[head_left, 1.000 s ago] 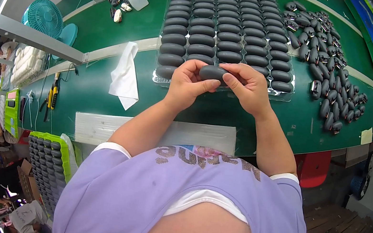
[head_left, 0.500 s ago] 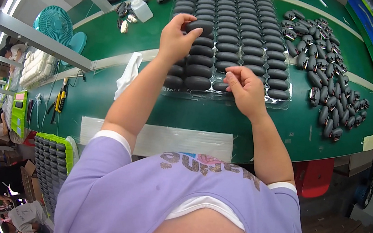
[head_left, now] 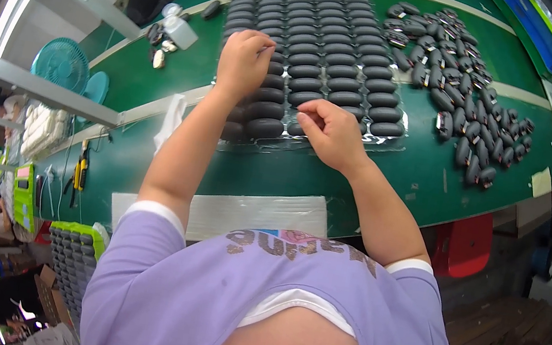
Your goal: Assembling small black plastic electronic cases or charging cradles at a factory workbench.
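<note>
Rows of dark grey oval cases (head_left: pixel 303 58) sit in a clear plastic tray (head_left: pixel 396 130) on the green table in front of me. Over the left columns, my left hand (head_left: pixel 242 62) is closed, fingertips drawn together; whatever is between them is hidden. My right hand (head_left: pixel 333 135) is at the tray's near edge, thumb and fingers bent together over the front cases. One case (head_left: pixel 294 129) shows partly beside its fingertips, and I cannot make out whether the hand grips anything.
A loose heap of dark cases with small metal parts (head_left: pixel 475 106) lies to the right. At the left are a white bottle (head_left: pixel 181 33), a teal fan (head_left: pixel 62 65), yellow-black pliers (head_left: pixel 80 172) and a white cloth (head_left: pixel 169 124). A white foam sheet (head_left: pixel 263 212) lies along the near edge.
The view has shifted, moving the table's contents left in the picture. My left hand has drawn its fingers closer together, no longer spread around a case. My right hand stays by the front cases.
</note>
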The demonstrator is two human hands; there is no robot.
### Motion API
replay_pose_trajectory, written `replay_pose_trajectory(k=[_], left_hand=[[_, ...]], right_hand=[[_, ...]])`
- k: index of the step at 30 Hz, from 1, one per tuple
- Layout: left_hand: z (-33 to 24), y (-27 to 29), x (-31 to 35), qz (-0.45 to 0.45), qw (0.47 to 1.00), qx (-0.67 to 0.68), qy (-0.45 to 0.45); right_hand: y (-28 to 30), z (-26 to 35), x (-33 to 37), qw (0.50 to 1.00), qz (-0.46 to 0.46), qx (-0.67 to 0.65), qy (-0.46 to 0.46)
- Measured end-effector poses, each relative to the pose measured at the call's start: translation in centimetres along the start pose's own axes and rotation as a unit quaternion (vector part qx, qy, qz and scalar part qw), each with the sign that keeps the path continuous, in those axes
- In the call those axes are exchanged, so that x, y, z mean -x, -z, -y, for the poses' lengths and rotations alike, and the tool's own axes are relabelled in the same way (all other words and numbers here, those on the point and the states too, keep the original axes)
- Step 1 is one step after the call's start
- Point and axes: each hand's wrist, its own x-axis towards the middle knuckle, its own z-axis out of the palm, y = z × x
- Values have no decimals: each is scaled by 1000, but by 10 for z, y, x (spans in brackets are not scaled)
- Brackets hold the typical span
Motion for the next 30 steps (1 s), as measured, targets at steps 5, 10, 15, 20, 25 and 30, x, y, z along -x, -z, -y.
replay_pose_trajectory(k=[5,10,15,20,25,30], left_hand=[[-98,10,62,-63,903,343,249],[-147,-10,102,23,920,380,95],[-146,-21,105,40,919,391,-29],[-140,-18,111,67,910,409,-1],[-136,-19,104,49,904,424,28],[-126,-30,105,-6,841,514,169]], right_hand=[[26,-11,-22,985,-161,63,14],[106,-42,-74,921,-244,303,-20],[152,-97,-94,841,-11,540,21],[146,-101,-103,821,8,571,1],[161,-125,-102,839,-166,517,-1],[136,-56,-83,968,-188,-92,-135]])
